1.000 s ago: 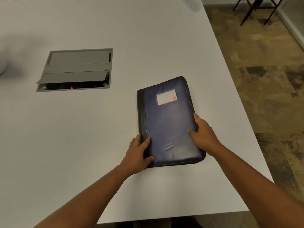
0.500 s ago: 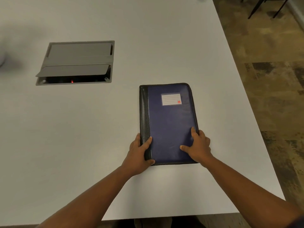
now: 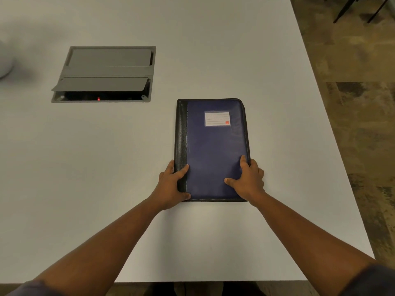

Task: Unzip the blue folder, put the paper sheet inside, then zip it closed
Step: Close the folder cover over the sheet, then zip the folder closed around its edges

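The blue folder (image 3: pixel 213 150) lies flat and closed on the white table (image 3: pixel 106 167), its black spine on the left and a lined white label near its top. My left hand (image 3: pixel 172 186) grips the folder's near left corner at the spine, thumb on top. My right hand (image 3: pixel 248 180) holds the near right corner, thumb and index finger on the cover. No paper sheet is in view.
A grey cable hatch (image 3: pixel 104 74) is set into the table at the far left, its flap ajar with a red light inside. A white object (image 3: pixel 4 65) sits at the left edge. The table's right edge (image 3: pixel 333 133) borders patterned floor; chair legs (image 3: pixel 354 9) stand far right.
The folder has turned from tilted to straight, square with the table's near edge. Both hands stayed on its near corners, the right one sliding toward the corner.
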Action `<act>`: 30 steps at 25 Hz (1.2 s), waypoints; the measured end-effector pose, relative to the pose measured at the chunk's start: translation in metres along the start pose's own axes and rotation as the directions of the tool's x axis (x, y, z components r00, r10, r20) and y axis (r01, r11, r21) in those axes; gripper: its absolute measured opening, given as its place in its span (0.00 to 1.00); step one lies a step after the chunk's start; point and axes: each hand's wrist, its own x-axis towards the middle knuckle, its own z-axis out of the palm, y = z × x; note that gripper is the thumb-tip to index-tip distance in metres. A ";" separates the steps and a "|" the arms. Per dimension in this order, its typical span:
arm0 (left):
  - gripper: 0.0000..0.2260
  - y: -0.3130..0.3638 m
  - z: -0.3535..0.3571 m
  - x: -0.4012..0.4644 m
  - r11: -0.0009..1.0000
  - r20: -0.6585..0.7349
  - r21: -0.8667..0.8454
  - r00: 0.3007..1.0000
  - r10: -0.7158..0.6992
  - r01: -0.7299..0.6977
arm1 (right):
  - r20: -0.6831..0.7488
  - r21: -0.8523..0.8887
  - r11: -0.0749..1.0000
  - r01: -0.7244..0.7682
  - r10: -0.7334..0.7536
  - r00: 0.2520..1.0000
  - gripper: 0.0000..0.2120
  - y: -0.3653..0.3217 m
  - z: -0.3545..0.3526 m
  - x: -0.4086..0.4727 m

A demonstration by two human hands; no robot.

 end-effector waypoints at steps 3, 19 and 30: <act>0.45 0.000 -0.004 0.005 1.000 -0.007 0.002 1.000 -0.009 0.009 | -0.007 0.000 1.000 0.005 -0.005 1.000 0.48 -0.005 0.000 0.008; 0.28 -0.032 -0.020 -0.012 0.944 -0.062 -0.329 0.998 -0.022 0.001 | -0.105 0.020 0.995 0.102 -0.099 0.989 0.41 0.005 0.004 -0.014; 0.15 -0.066 -0.018 -0.039 0.975 -0.082 -0.036 0.973 0.218 -0.221 | 0.172 0.334 0.898 0.285 -0.356 0.919 0.14 -0.058 0.087 -0.102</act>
